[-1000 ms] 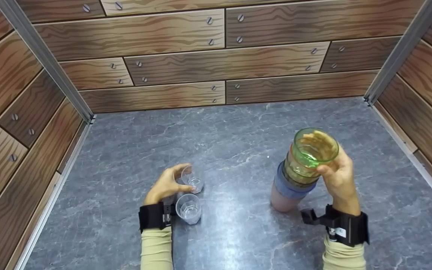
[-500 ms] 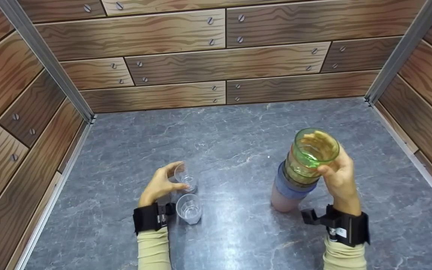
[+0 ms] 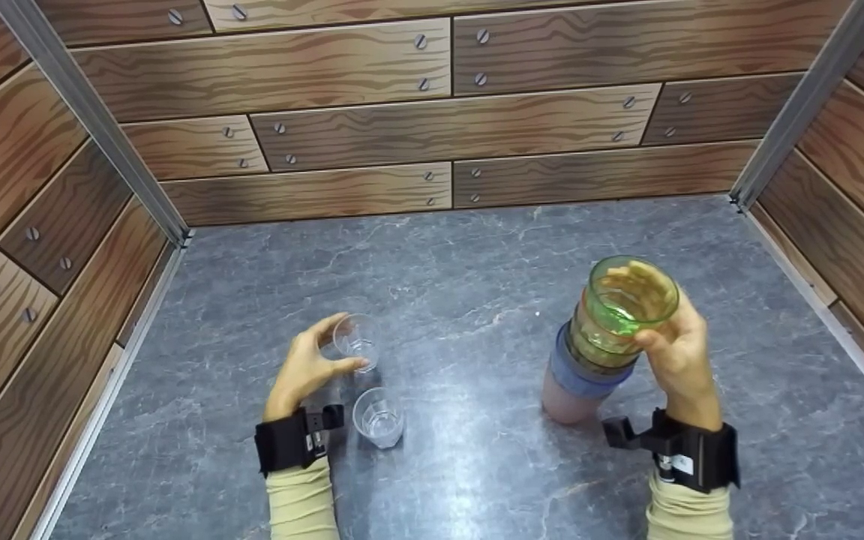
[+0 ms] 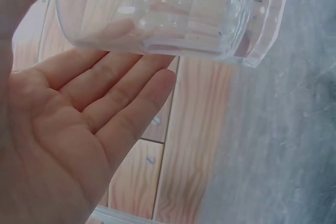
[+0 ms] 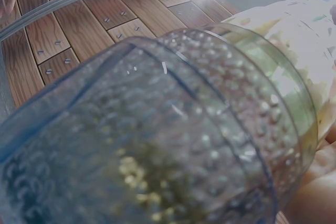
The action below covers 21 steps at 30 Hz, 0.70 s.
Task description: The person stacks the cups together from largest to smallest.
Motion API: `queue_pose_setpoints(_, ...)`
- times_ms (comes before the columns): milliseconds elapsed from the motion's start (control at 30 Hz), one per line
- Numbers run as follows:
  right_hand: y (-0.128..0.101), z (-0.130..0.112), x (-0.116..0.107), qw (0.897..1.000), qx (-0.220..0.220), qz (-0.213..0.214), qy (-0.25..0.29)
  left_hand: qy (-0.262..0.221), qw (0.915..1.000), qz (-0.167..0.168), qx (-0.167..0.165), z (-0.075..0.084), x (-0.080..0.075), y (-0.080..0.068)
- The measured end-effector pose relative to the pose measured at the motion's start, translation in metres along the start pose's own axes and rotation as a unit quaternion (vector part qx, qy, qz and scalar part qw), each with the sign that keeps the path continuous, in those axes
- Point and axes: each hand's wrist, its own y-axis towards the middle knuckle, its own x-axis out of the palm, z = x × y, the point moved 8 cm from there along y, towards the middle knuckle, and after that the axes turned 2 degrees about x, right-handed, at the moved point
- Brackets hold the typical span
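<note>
My left hand [image 3: 306, 369] holds a small clear glass [image 3: 358, 346] between thumb and fingers. In the left wrist view this glass [image 4: 173, 24] has a thick faceted base, and the fingers lie along its side. A second clear glass [image 3: 379, 421] stands upright just nearer to me, beside the left wrist. On the right, my right hand [image 3: 681, 352] grips the green cup [image 3: 616, 307] at the top of a nested stack. Below it come an orange-rimmed cup, a blue cup [image 3: 586, 379] and a pinkish cup [image 3: 565, 401]. Bumpy textured walls [image 5: 173, 124] fill the right wrist view.
A grey marbled tabletop [image 3: 469, 300] lies under everything. Wood-patterned panels [image 3: 357, 135] wall it in at the back and both sides, with metal strips at the corners. Each wrist wears a black camera strap [image 3: 702, 454].
The left hand has moved left and slightly away from me with its clear glass, widening the gap to the second glass. The right hand and the stack stay in place.
</note>
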Motion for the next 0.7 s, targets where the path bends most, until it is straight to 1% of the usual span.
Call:
queue_pose_setpoints(167,0.0,0.0,0.0,1.0,0.001,0.001,-0.01,0.006,0.9996,0.023,0.014,0.01,-0.01,-0.005)
queue_pose_setpoints(400,0.0,0.0,0.001,1.0,-0.003,0.003,-0.001,0.03,0.998,0.048,0.027,0.027,-0.021,-0.014)
queue_pose_setpoints(533,0.0,0.0,0.002,1.0,-0.002,0.0,-0.006,0.039,0.9968,0.056,0.041,0.036,-0.023,-0.017)
queue_pose_setpoints(700,0.001,-0.001,0.001,1.0,-0.003,0.0,-0.013,0.046,0.9959,0.059,0.05,0.042,-0.024,-0.019)
